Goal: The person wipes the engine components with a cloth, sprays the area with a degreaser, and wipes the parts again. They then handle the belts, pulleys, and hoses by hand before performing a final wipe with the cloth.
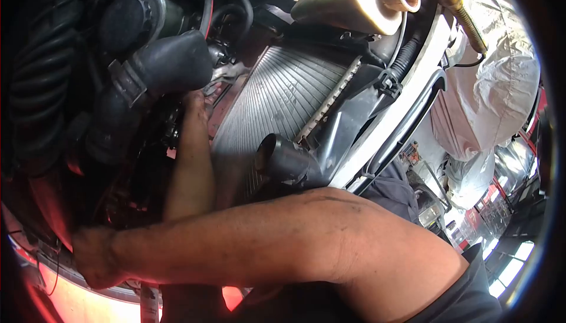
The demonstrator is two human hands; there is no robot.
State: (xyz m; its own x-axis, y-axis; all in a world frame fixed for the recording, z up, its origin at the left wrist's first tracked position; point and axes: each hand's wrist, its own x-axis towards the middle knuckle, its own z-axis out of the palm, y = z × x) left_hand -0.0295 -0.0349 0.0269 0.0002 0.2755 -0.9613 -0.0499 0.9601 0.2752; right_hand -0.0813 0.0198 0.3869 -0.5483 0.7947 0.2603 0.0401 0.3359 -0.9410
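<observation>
My left hand (199,108) reaches up into the engine bay, beneath the end of a thick black rubber hose (177,61). Its partly visible fingers are curled beside a small metal fitting (227,72); what they hold is hidden. A hose clamp (127,84) sits around the black pipe. To the right of this hand stands the finned radiator core (283,87). My right arm crosses the lower view, and my right hand (97,258) is at the dark left edge of the bay. Shadow hides its fingers.
A pale plastic reservoir (354,2) with an open neck sits above the radiator. A black open-ended duct (283,158) stands below it. Ribbed black tubing (44,87) runs down the left. The white body edge (395,105) and a draped pale cover (483,87) are at right.
</observation>
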